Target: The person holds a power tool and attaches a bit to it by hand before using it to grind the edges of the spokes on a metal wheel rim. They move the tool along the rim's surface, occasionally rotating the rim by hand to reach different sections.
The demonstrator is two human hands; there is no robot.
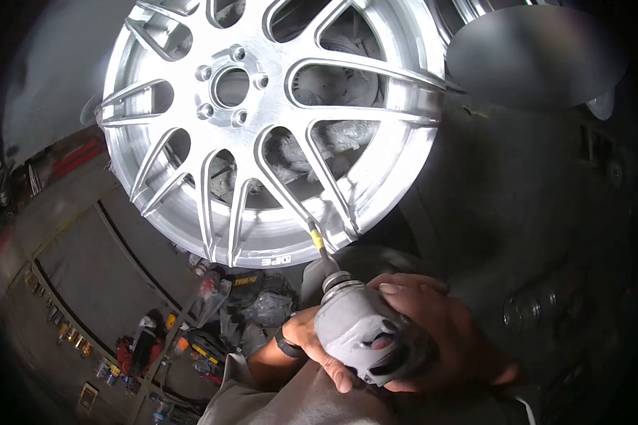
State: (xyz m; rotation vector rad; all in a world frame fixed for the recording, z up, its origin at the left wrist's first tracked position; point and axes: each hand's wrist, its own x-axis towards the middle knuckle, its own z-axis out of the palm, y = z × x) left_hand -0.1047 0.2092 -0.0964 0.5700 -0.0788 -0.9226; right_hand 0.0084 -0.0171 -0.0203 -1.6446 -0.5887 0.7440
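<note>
A large bright silver alloy wheel rim (252, 152) with forked spokes and a ring of bolt holes fills the upper middle of the head view. Small "DPE" lettering marks its lower lip. Below it, my two hands grip a grey die grinder (351, 329). A thin shaft with a yellow band (317, 239) runs from its nose to the foot of a lower spoke; its very tip is hard to make out. My left hand (312, 336) wraps the body's left side, the thumb showing. On the right side, my right hand (432, 312) is closed around the grinder, part of its fingers hidden.
Behind the spokes lies crumpled greyish material (290, 163). Lower left, a dark bench (106, 262) carries small bits along its edge, and tools and bags (262, 297) are piled beside it. A clear jar (532, 308) lies at right. A blurred oval covers the upper right.
</note>
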